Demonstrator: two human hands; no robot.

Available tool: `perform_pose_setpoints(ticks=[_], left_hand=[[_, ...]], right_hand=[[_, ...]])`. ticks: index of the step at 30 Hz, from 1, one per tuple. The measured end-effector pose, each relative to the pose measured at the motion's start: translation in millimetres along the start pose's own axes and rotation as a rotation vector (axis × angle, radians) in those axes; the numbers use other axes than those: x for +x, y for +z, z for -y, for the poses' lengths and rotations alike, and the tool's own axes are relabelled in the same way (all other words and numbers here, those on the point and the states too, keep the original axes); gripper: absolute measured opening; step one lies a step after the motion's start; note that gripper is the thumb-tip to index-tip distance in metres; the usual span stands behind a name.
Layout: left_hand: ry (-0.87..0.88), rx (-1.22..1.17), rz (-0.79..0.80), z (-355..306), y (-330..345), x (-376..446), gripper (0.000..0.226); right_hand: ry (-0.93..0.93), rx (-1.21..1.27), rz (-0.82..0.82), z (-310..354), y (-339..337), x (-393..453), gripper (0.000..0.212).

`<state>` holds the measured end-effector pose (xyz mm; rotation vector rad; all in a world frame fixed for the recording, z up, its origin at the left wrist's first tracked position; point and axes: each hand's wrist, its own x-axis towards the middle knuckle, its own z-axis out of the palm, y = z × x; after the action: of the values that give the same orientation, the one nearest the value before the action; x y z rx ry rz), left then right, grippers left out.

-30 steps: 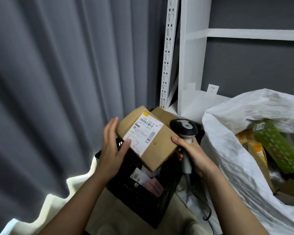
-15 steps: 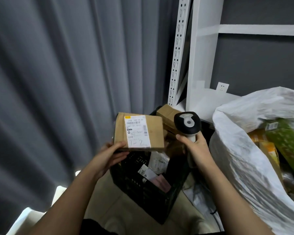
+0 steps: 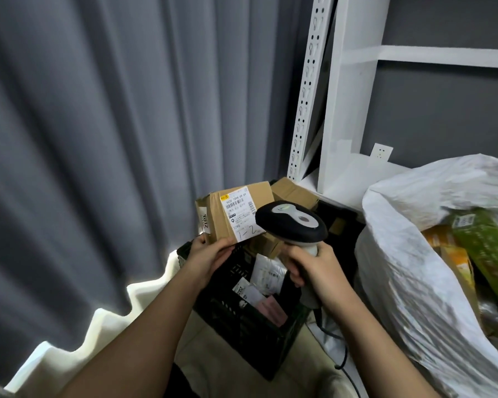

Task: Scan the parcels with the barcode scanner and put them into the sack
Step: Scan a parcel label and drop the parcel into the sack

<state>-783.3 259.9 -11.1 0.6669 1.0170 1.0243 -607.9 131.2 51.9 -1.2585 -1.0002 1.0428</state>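
— Head view first: how are the fingers placed?
— The lower edge of the cardboard parcel (image 3: 236,214) is pinched by the left hand (image 3: 210,255), thumb on the labelled face. The grip of the barcode scanner (image 3: 292,222) is wrapped by the curled fingers of the right hand (image 3: 318,268).

— Where is the parcel held?
— It is held upright above the black crate (image 3: 242,320), label turned toward the camera, with the scanner head just beside it.

— And the sack?
— The white sack (image 3: 408,271) is seen at the right, well apart from the parcel, with a green package (image 3: 489,251) lying inside.
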Motion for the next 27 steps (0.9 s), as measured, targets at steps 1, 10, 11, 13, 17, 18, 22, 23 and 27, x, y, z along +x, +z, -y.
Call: perform_pose_setpoints(ticks=[1, 10, 11, 13, 17, 18, 22, 23, 27], left_hand=[[0.005, -0.008, -0.013, 0, 2, 0, 0.042], [-0.006, -0.013, -0.062, 2, 1, 8, 0.051], [-0.008, -0.02, -0.066, 2, 1, 9, 0.051], [-0.013, -0.033, -0.08, 2, 0, 10, 0.051], [-0.023, -0.045, -0.088, 3, -2, 12, 0.048], [-0.024, -0.043, -0.085, 2, -2, 12, 0.049], [-0.026, -0.043, -0.07, 2, -1, 11, 0.05], [-0.025, -0.043, -0.068, 2, -1, 11, 0.05], [-0.031, -0.047, -0.07, 2, -2, 11, 0.05]], right_hand=[[0.004, 0.002, 0.006, 0, -2, 0, 0.024], [0.01, -0.092, 0.049, 2, -17, -5, 0.018], [0.01, -0.106, 0.051, 3, -18, -5, 0.017], [0.014, -0.132, 0.053, 3, -19, -6, 0.016], [0.03, -0.152, 0.046, 2, -19, -7, 0.018], [0.03, -0.151, 0.04, 2, -19, -7, 0.018], [0.035, -0.129, 0.026, 3, -20, -6, 0.012], [0.037, -0.125, 0.026, 3, -20, -6, 0.013], [0.029, -0.134, 0.033, 4, -19, -7, 0.011]])
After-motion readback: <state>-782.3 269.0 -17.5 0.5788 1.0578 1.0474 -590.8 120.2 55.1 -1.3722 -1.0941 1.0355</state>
